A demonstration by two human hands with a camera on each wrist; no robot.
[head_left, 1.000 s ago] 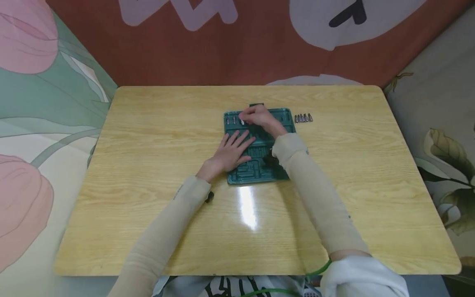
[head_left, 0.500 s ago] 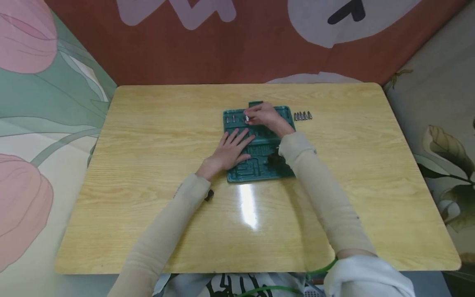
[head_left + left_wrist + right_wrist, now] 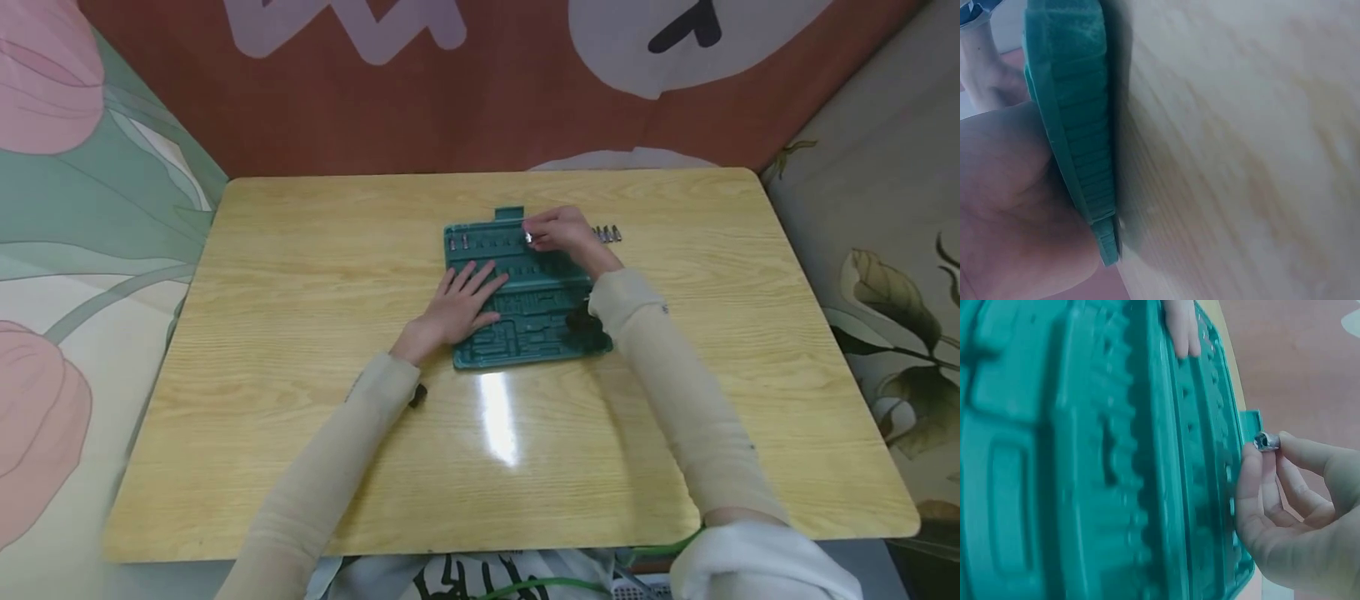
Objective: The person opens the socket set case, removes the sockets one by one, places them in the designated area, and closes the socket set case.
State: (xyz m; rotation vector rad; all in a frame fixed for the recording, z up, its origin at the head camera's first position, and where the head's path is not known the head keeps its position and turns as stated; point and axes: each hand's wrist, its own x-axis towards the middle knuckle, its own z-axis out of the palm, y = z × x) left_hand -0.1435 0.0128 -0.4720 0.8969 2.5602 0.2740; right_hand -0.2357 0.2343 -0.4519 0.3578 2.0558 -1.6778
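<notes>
Left hand (image 3: 456,308) flat, right hand (image 3: 564,236) pinching

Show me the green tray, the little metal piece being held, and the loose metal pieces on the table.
green tray (image 3: 540,333), head view, its near moulded part.
metal piece (image 3: 1265,441), right wrist view, its round end.
loose metal pieces (image 3: 609,234), head view, mid-row.

A dark teal-green moulded tool tray (image 3: 525,325) is seen on the yellow wood-grain desk (image 3: 300,275); a silver socket (image 3: 1265,441) is pinched above it, beige sleeves (image 3: 330,467) beside it.
</notes>
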